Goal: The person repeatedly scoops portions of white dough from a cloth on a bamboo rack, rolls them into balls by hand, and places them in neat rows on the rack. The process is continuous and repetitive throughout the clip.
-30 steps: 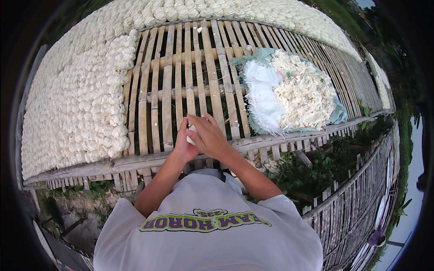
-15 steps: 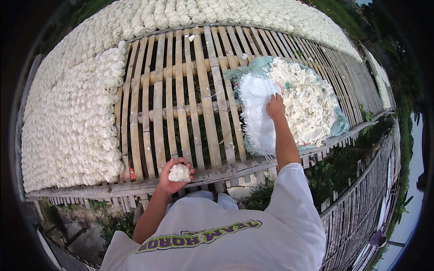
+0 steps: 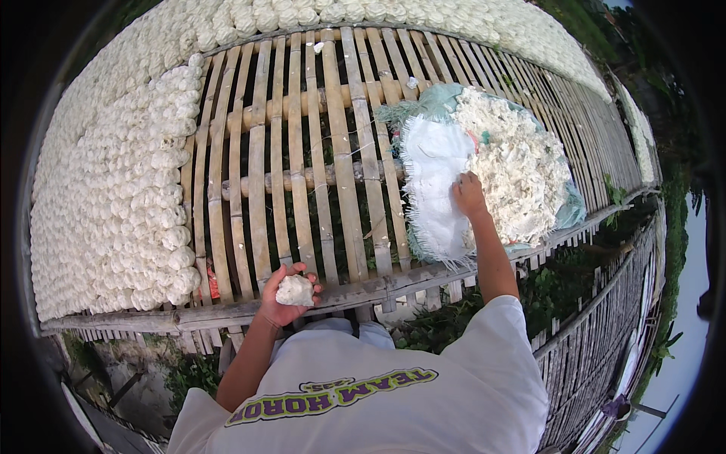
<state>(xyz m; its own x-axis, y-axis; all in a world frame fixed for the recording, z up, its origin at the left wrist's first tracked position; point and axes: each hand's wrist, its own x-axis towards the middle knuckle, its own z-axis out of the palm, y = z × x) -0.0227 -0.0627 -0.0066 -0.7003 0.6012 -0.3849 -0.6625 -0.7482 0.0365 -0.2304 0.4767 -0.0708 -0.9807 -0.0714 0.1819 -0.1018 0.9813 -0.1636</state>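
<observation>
My left hand, palm up over the near bamboo rail, has its fingers curled around a rough white lump. Out to the right, my right hand is at the border between a white woven sack and a heap of crumbly white pieces. Its fingers are curled together, and whatever lies under the fingertips is hidden. The heap rests on the spread sack and some blue-green netting.
Dense rows of rounded white lumps cover the rack's left side and far edge. Open gaps separate the bamboo slats. A bamboo rail runs along the near side. Another slatted rack stands at right.
My right hand has moved slightly nearer and to the right, along the edge of the heap. My left hand still holds the lump, now turned a little.
</observation>
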